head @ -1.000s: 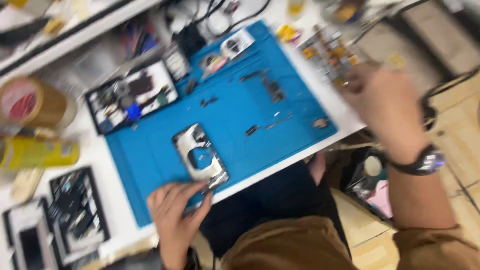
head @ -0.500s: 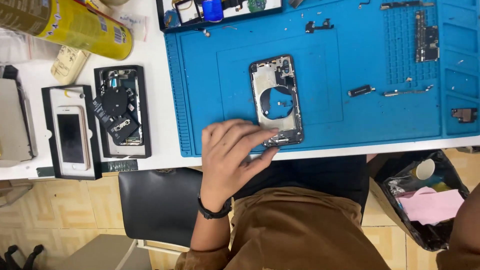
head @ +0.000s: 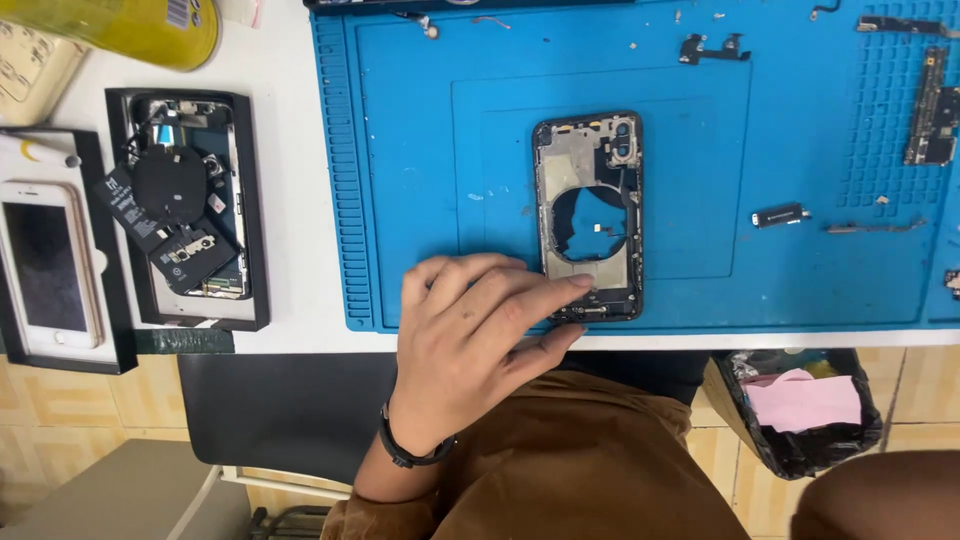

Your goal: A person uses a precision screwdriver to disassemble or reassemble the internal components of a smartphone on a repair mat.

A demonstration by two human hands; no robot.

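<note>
A stripped black phone housing with a round hole in its metal plate lies upright near the front of a blue work mat. My left hand, with a dark band at the wrist, rests over the table's front edge. Its index finger lies on the housing's lower left corner and the thumb presses against the bottom edge, pinching that end. The other fingers are spread on the mat beside it. My right hand is out of the picture.
A logic board and small loose parts lie on the mat's right side. Left of the mat sit a black tray of phone parts, a white phone and a yellow can. A bin stands below.
The view has swung down and closer over the mat. My right hand, stretched out to the right a second ago, has left the view. My left hand stays at the housing's lower end.
</note>
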